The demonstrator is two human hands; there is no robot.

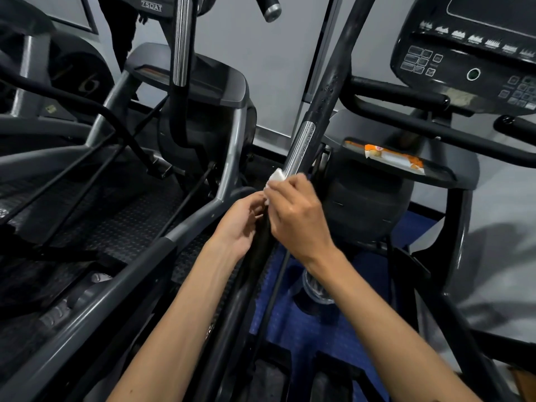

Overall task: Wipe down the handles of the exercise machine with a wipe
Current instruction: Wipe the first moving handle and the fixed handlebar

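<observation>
1. A white wipe (275,176) is pinched in the clenched grip of the right hand (295,216) and pressed against the long handle (316,117) of the exercise machine, just below its chrome sensor strip (301,146).
2. The handle is held from the left side by the left hand (240,224), its fingers curled round the black bar just below the wipe; this is judged to steady the swinging bar while pressure is applied.
3. The wipe is folded small, probably so that it can be wrapped part-way round the bar.
4. Droplets are seen on the black foam higher up the handle, so that part is judged already wetted.
5. An orange wipe packet (394,159) is left on the machine's tray, right of the handle, within reach for a fresh sheet.
</observation>
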